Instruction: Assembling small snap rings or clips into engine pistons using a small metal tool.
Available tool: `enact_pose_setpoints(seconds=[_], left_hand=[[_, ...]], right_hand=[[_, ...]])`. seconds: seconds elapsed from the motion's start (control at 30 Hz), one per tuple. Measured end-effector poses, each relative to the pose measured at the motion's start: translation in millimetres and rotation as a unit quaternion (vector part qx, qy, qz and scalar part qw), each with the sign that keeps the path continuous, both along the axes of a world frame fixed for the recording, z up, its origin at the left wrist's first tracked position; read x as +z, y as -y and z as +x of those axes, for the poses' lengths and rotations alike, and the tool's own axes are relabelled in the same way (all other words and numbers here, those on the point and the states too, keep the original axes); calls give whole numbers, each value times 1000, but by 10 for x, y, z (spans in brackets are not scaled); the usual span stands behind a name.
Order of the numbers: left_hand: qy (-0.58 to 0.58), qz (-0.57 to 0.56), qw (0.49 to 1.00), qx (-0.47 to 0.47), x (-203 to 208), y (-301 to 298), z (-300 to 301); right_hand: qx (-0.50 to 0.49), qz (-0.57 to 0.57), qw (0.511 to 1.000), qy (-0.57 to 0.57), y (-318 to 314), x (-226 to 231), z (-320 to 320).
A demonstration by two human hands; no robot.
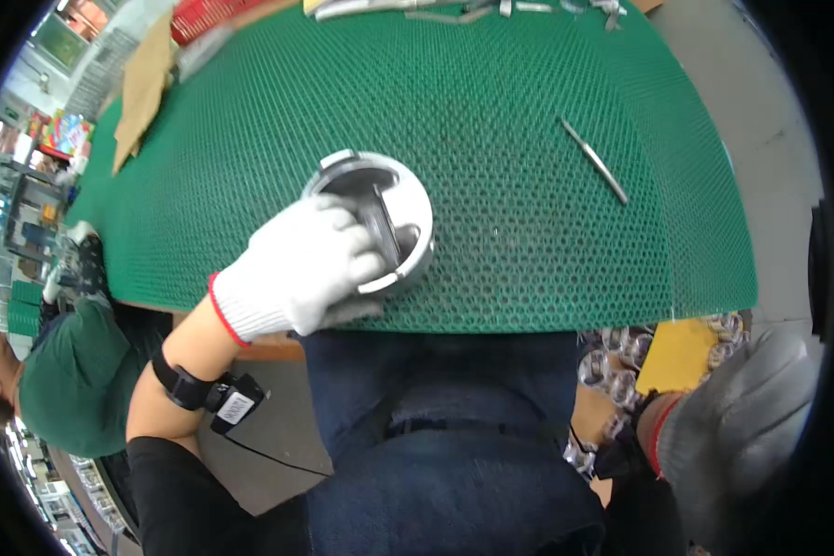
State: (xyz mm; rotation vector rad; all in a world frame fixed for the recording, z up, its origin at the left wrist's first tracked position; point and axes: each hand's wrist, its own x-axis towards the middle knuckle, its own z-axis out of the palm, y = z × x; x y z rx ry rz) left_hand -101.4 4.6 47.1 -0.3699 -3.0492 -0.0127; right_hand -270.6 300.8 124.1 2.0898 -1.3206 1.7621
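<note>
The left hand (pixel 310 255) is clasping a metal piston (pixel 410 202) over the green mat (pixel 519 250); whether the right hand (pixel 739 422) is gripping, I cannot tell.

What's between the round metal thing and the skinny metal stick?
Just green mat lies between the round metal thing and the skinny metal stick; the head view shows it.
</note>
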Motion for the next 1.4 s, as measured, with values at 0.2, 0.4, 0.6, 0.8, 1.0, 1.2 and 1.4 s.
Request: enact_pose_setpoints(seconds=[0.2,0.4,0.6,0.8,1.0,1.2,1.4], left_hand=[[-71,38,984,157,-51,372,380],[-169,-96,898,394,-404,1733,1181],[-146,24,924,353,80,943,367],[38,16,999,9,56,-1324,-1373],[116,5,980,-161,-236,-2114,-2152],[88,12,983,-158,-755,-2081,-2472],[111,26,987,-115,-807,-2099,-2494]], right_hand=[[-243,83,965,-61,-319,-494,-90],[-318,318,891,-66,-805,-1666,-429],[-428,433,767,203,-1481,-2846,-475],[-405,673,550,284,-2575,-4245,-147],[-386,735,426,361,-3237,-5112,-182],[-540,667,361,365,-3556,-5762,-763],[-498,627,389,457,-3646,-6507,-1356]])
